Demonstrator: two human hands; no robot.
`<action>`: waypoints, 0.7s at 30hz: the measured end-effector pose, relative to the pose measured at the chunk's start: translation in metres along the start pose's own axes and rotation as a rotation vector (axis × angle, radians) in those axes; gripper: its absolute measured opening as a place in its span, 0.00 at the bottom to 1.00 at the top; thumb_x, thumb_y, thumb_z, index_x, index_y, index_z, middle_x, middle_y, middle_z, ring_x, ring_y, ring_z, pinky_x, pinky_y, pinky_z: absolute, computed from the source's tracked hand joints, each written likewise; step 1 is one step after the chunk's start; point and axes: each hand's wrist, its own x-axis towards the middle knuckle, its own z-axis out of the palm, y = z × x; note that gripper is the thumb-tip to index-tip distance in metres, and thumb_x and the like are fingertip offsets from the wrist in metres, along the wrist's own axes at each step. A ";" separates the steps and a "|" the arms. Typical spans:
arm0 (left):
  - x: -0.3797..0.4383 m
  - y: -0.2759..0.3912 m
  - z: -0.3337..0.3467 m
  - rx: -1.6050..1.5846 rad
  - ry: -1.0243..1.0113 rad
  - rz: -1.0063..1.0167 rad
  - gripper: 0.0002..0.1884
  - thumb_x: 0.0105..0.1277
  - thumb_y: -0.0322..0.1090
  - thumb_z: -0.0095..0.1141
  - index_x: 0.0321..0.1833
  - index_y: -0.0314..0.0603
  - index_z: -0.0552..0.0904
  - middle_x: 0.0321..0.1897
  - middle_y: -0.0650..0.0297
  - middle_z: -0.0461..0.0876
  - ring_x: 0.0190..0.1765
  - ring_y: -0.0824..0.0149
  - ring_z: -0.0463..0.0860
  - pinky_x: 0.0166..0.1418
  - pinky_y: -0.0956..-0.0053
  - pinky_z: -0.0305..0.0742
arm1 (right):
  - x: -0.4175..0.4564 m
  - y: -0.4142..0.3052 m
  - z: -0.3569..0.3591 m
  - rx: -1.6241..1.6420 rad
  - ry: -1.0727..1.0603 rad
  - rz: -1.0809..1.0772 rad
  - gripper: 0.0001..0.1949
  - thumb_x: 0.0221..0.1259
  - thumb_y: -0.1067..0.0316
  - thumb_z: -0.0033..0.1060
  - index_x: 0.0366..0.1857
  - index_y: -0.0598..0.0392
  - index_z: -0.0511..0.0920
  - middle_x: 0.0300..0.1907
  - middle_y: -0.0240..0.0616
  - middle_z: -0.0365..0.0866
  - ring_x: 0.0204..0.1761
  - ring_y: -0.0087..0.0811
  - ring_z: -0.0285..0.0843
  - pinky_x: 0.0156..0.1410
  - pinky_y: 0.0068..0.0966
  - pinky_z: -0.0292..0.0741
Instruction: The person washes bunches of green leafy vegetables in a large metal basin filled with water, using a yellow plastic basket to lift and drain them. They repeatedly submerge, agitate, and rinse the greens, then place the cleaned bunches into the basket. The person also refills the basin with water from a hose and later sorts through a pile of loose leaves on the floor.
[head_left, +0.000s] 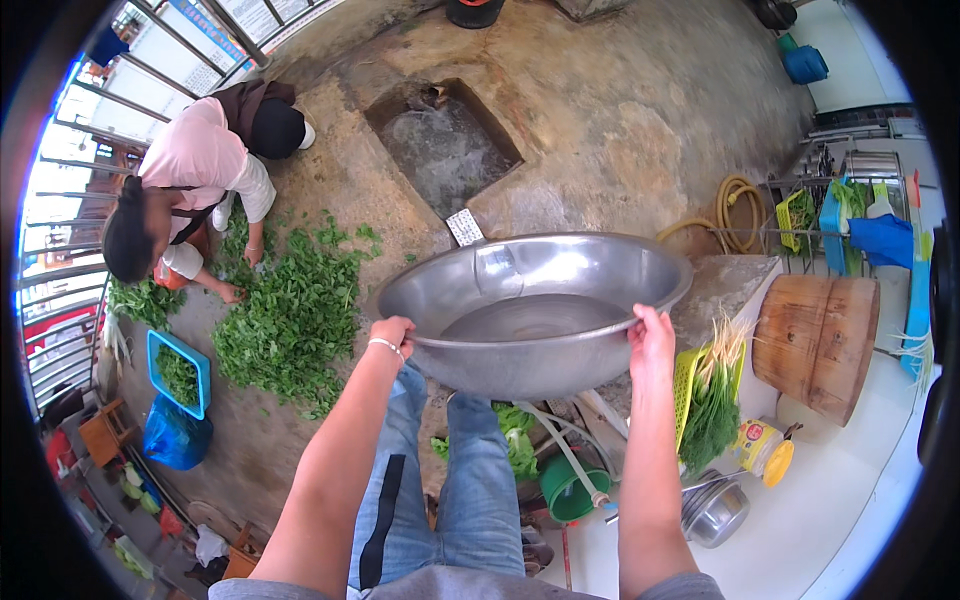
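Observation:
A wide stainless steel basin (525, 364) is held up in front of my legs, its inside showing. My left hand (392, 335) grips the near rim at the basin's left end. At the right end, my right hand (651, 339) has its fingers and thumb on the same rim. The basin holds no solid things; whether a little water lies on its bottom, I cannot tell. Beyond it is a square floor pit (448, 154) with splashing water, and a perforated white plate (465, 227) lies at the pit's near corner.
At left a person (199, 150) bends over a heap of leafy greens (289, 322), near a blue crate (205, 375). On the right are a wooden tub (814, 341), a yellow basket (686, 382) of green onions and herbs, and a coiled hose (731, 202). A green bucket (570, 495) stands by my legs.

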 end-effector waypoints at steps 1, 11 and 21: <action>-0.001 0.003 0.008 -0.002 0.003 0.010 0.06 0.51 0.23 0.51 0.19 0.35 0.70 0.13 0.62 0.65 0.10 0.71 0.59 0.11 0.73 0.48 | 0.003 -0.005 0.001 0.009 -0.012 -0.006 0.09 0.45 0.71 0.61 0.29 0.51 0.71 0.28 0.26 0.71 0.29 0.19 0.64 0.36 0.18 0.62; 0.070 -0.030 0.046 0.319 0.067 0.134 0.09 0.56 0.28 0.40 0.34 0.30 0.74 0.22 0.57 0.72 0.23 0.64 0.70 0.18 0.64 0.59 | -0.017 0.065 -0.090 0.024 0.172 0.162 0.09 0.47 0.70 0.60 0.30 0.50 0.69 0.25 0.26 0.72 0.28 0.21 0.68 0.35 0.19 0.68; 0.018 -0.006 0.056 0.271 0.067 -0.397 0.11 0.60 0.30 0.48 0.22 0.41 0.64 0.14 0.65 0.62 0.11 0.73 0.61 0.11 0.84 0.56 | 0.013 -0.037 0.003 -0.155 0.117 -0.189 0.09 0.45 0.68 0.62 0.17 0.55 0.70 0.18 0.31 0.73 0.19 0.23 0.73 0.22 0.15 0.64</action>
